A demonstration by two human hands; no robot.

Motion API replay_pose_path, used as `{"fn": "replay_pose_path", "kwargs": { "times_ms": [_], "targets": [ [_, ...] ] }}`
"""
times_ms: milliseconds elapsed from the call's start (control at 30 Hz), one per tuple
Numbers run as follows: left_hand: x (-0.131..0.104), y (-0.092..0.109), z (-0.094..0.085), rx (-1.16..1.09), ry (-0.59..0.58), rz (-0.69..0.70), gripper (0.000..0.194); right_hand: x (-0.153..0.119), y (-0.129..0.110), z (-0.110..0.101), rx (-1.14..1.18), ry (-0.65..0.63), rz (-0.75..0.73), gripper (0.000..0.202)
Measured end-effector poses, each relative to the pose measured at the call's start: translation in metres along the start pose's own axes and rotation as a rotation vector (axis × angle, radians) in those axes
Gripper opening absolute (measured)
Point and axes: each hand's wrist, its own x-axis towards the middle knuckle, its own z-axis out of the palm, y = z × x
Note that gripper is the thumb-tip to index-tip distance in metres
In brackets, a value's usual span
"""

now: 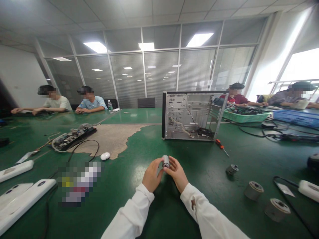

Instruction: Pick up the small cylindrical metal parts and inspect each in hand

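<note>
Between my two hands is a small grey metal cylinder (165, 161), held upright just above the green table (139, 205). My left hand (152, 175) grips it from the left with curved fingers. From the right, my right hand (176, 172) has its thumb and fingers around the same cylinder. Another small metal cylinder (232, 169) lies to the right of my hands. Two larger metal cylinders, one (254, 191) nearer and one (277, 209) farther right, stand on the table. An orange screwdriver (219, 143) lies by an open computer case (189, 116).
A circuit assembly (73, 136) and a white mouse (105, 156) are at the left, with white power strips (27, 202). A green basket (246, 116) and a blue basket (296, 118) sit at the back right among cables. Several people sit along the far side.
</note>
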Motion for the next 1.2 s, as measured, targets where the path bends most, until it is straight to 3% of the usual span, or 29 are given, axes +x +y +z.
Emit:
{"fn": "replay_pose_path", "kwargs": {
  "times_ms": [133, 333, 433, 700, 933, 1067, 1200],
  "targets": [
    [0.001, 0.003, 0.001, -0.218, 0.059, -0.093, 0.041, 0.001, -0.005, -0.003, -0.121, -0.004, -0.073, 0.07],
    [0.004, -0.005, 0.002, -0.606, 0.099, -0.421, 0.035, -0.003, -0.011, -0.003, -0.408, -0.028, -0.249, 0.075],
    [0.005, -0.008, 0.002, -0.72, 0.131, -0.505, 0.032, -0.004, -0.012, -0.005, -0.594, -0.063, -0.366, 0.071],
    [0.005, -0.006, 0.002, -0.803, 0.146, -0.539, 0.032, -0.004, -0.018, -0.01, -0.99, -0.212, -0.615, 0.057],
    [0.006, -0.007, 0.001, -0.806, 0.176, -0.55, 0.031, -0.006, -0.029, -0.006, -1.099, -0.288, -0.704, 0.048],
    [0.006, -0.008, -0.001, -0.777, 0.184, -0.54, 0.031, -0.006, -0.022, -0.007, -1.018, -0.231, -0.677, 0.057],
    [0.006, -0.01, -0.001, -0.765, 0.192, -0.558, 0.03, -0.005, -0.015, -0.007, -0.864, -0.166, -0.534, 0.06]
  ]
}}
